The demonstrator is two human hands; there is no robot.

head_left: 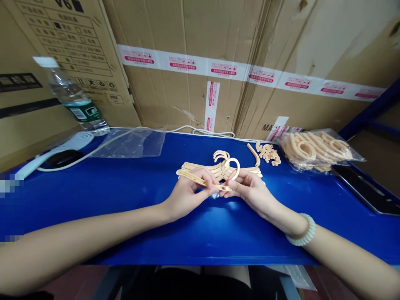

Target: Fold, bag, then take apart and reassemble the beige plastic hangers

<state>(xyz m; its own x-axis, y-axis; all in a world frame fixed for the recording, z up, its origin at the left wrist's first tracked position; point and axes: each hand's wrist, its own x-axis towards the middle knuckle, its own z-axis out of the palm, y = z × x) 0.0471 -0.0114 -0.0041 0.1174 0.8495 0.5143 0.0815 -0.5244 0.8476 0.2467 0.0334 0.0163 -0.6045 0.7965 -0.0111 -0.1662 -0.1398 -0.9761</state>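
My left hand [192, 189] is closed on a long, light tan plastic arm piece [190, 177], which slants down toward the right. Pinched in my right hand [250, 189] is a tan curved hook [235, 166], its lower end close against the end of the arm piece, between my fingertips. Fingers hide part of where the two meet. Just behind my hands lies a stack of similar tan hanger-shaped pieces [206, 167] with hooks pointing up. Small tan parts [269, 153] form a pile to the right of the stack, beside one loose curved piece [254, 155].
A clear bag of tan pieces [315, 148] lies at the right, near a dark phone-like object [367, 189]. At the left are a water bottle [78, 102], a pale blue brush [62, 146], a black oval object [64, 158] and a flat plastic bag [133, 143]. Cardboard stands behind the blue table [125, 233].
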